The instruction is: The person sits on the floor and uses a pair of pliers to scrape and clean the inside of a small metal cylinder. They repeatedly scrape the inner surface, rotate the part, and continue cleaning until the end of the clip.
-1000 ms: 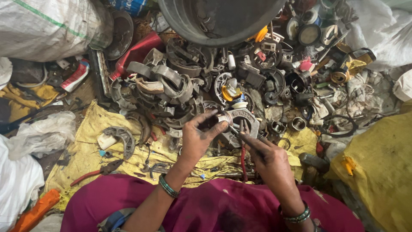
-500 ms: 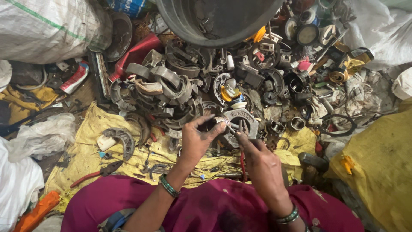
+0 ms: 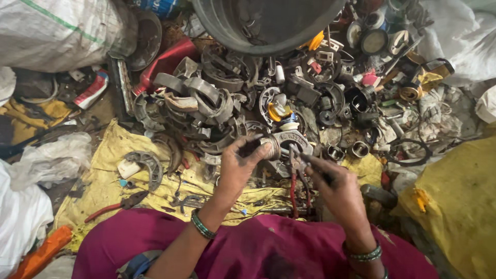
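Observation:
My left hand [image 3: 238,166] grips a small round metal part [image 3: 270,147] just above a heap of scrap. My right hand [image 3: 336,188] holds red-handled pliers [image 3: 294,178], whose jaws point up toward that metal part. Both hands are dirty and hover over a yellow cloth [image 3: 108,181] spread on the ground. A grey metal disc-shaped piece [image 3: 291,139] lies right behind the held part. My lap, covered in magenta fabric [image 3: 268,253], fills the bottom of the view.
A pile of scrap metal rings, curved brake-like shoes [image 3: 201,95] and small parts spreads ahead. A large dark tub [image 3: 263,23] stands at the top. White sacks [image 3: 51,31] lie left, a yellow sack [image 3: 460,206] right. Another pair of red pliers [image 3: 121,204] rests on the cloth.
My right hand has shifted right and turned, bringing the pliers' jaws up against the small metal part that my left hand keeps holding.

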